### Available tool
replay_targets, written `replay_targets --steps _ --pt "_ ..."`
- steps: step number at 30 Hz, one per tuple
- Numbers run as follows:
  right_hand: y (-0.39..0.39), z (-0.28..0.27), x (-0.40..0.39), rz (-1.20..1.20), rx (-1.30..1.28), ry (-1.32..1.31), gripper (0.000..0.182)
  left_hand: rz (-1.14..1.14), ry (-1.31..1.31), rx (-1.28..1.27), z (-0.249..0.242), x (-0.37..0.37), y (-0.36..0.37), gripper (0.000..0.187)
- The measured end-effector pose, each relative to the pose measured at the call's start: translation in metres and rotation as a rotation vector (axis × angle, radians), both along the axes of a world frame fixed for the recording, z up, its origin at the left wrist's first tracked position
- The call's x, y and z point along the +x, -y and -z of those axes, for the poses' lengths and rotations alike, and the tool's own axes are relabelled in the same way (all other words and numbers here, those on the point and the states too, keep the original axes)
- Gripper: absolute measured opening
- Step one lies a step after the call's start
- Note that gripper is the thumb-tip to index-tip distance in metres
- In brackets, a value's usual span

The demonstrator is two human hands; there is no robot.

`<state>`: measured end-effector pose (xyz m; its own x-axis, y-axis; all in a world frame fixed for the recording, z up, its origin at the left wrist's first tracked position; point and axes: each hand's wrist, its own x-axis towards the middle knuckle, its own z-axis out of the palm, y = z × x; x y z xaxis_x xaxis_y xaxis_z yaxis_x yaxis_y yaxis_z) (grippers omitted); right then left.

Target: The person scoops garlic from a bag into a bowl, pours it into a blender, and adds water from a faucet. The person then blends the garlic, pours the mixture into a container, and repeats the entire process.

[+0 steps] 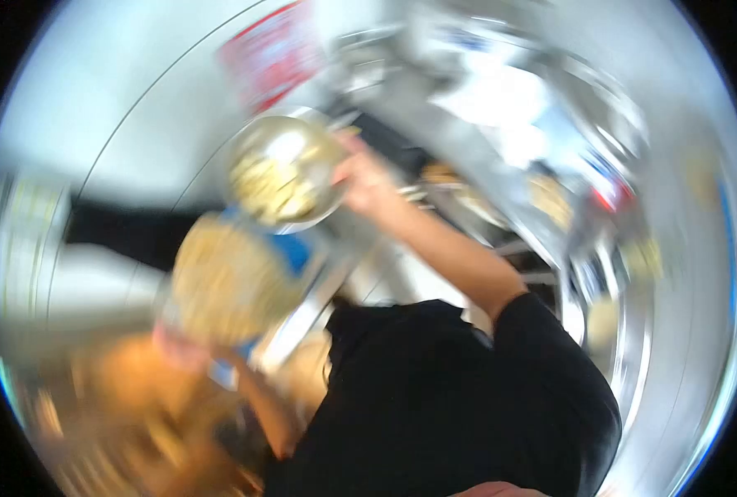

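The whole view is smeared by motion. My right hand [364, 176] grips the rim of a round metal bowl [319, 149] at its right side. Pale yellow chunks [273, 186] lie in that bowl; their kind is too blurred to tell. Lower and to the left, my left hand [182, 346] holds a rounded container from its near side, and a beige, grainy-looking mass [232, 277] fills it. The two vessels are close together, the metal bowl farther from my body. My left fingers are partly hidden and blurred.
A metal counter [460, 124] with blurred metal pans and trays runs along the upper right. A red and white sheet [273, 54] is at the top left. Something blue [290, 248] shows behind the beige mass. Blurred orange-brown shapes [137, 385] fill the lower left.
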<state>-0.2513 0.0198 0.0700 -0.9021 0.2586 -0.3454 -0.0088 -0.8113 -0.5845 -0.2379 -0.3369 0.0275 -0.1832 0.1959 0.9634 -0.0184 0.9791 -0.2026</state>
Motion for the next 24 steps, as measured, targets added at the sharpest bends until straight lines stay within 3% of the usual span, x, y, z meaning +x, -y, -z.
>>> replay_targets --steps 1,3,5,6,7,8,9,10,11,13,14,16,17,19,20,21,23,24 --pt "-0.027 -0.008 0.023 0.123 -0.059 -0.032 0.072 0.588 0.079 0.717 -0.007 0.007 -0.025 0.04" --pt "-0.121 -0.02 0.076 0.241 0.186 -0.137 0.067 0.9 0.049 0.773 -0.003 -0.014 -0.052 0.032" --pt "-0.176 -0.086 0.176 0.603 0.621 -0.028 0.064 1.012 0.074 0.746 -0.006 -0.005 -0.095 0.031" --pt "-0.214 -0.099 0.224 0.721 0.657 -0.134 0.058 1.122 0.229 0.864 -0.002 0.001 -0.119 0.03" --pt "-0.256 -0.125 0.273 0.737 0.854 0.039 0.053 1.212 0.386 0.975 -0.003 0.01 -0.137 0.029" --pt "-0.242 -0.173 0.303 1.044 0.78 0.122 0.055 1.259 0.476 1.04 -0.006 0.021 -0.16 0.03" --pt "-0.303 -0.176 0.341 1.145 0.837 0.134 0.063 1.318 0.588 1.101 -0.007 0.012 -0.198 0.031" --pt "-0.308 -0.196 0.391 1.121 1.011 0.089 0.063 1.317 0.654 1.061 -0.003 0.019 -0.223 0.03" --pt "-0.376 -0.197 0.445 1.292 1.204 0.271 0.061 1.403 0.719 1.078 -0.005 0.034 -0.253 0.029" --pt "-0.343 -0.236 0.451 1.751 0.97 0.166 0.047 1.569 0.845 1.095 -0.003 0.066 -0.314 0.027" --pt "-0.354 -0.227 0.476 1.755 0.96 0.19 0.047 1.654 0.908 1.094 -0.001 0.083 -0.338 0.026" --pt "-0.382 -0.212 0.53 1.804 2.012 0.883 0.035 1.862 1.0 1.065 -0.012 0.118 -0.383 0.023" --pt "-0.383 -0.204 0.536 1.799 2.017 0.899 0.035 1.864 1.015 1.067 -0.013 0.13 -0.398 0.023" --pt "-0.38 -0.187 0.541 1.554 2.322 0.935 0.025 1.975 1.12 0.948 -0.015 0.15 -0.428 0.022" --pt "-0.385 -0.183 0.542 1.521 2.386 0.804 0.02 2.037 1.124 0.897 -0.014 0.157 -0.443 0.024" --pt "-0.392 -0.179 0.548 1.524 2.378 0.833 0.02 2.047 1.143 0.884 -0.014 0.163 -0.455 0.024" --pt "-0.408 -0.169 0.56 1.336 2.781 0.813 0.018 2.081 1.235 0.868 -0.015 0.168 -0.479 0.025" --pt "-0.401 -0.172 0.562 1.232 2.862 0.786 0.013 2.104 1.244 0.844 -0.014 0.166 -0.491 0.025"
